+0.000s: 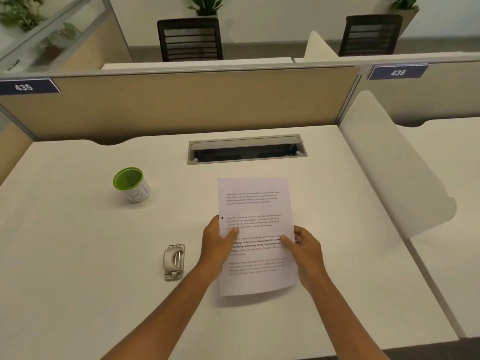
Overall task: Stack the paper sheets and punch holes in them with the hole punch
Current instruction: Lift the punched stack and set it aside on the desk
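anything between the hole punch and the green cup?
Nothing: bare desk between the hole punch and the green cup, per the head view.

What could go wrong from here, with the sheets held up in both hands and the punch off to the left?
1. The paper sheets are pinched only at mid-height by the left hand and right hand; the sheets may slip out of line before punching.
2. The hole punch lies beside the left forearm, which could knock it.
3. A dark dot, possibly a hole, already shows near the left margin; a second punch could land off it.
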### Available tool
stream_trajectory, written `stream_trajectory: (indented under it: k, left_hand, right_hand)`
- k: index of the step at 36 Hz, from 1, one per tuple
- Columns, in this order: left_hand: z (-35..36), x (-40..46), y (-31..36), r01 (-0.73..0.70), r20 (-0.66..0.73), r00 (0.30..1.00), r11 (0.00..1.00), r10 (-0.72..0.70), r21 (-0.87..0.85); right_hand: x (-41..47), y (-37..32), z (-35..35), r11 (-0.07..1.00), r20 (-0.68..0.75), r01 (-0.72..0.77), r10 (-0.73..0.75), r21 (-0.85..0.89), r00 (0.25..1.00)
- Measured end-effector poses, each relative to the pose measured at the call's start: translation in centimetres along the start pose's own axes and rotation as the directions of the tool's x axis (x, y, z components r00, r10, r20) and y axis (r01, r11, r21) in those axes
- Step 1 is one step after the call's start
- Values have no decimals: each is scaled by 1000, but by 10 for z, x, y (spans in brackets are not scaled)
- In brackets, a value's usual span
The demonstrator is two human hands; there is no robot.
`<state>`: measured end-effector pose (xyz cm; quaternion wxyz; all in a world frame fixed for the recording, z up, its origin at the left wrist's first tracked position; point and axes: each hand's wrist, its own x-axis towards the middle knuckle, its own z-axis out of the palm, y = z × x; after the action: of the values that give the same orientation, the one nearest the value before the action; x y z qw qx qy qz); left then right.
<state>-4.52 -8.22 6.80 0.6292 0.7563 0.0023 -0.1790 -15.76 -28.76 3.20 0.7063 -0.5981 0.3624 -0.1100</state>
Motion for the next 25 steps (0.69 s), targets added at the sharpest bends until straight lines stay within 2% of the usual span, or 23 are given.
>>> stream_trajectory:
  k: [5,13,25]
  left_hand:
    - [36,19,22,26,79,997,999,-24,-20]
    - [101,51,33,86,167,981,994,-97,71]
    - [188,96,27,85,219,969,984,-119,159]
  right_hand:
    - [23,-19,-31,999,-71,27,-29,-38,997]
    - [79,-40,-84,988,-173,25,-52,-152,983]
    - [143,-52,-141,962,-269,12,-89,-274,959]
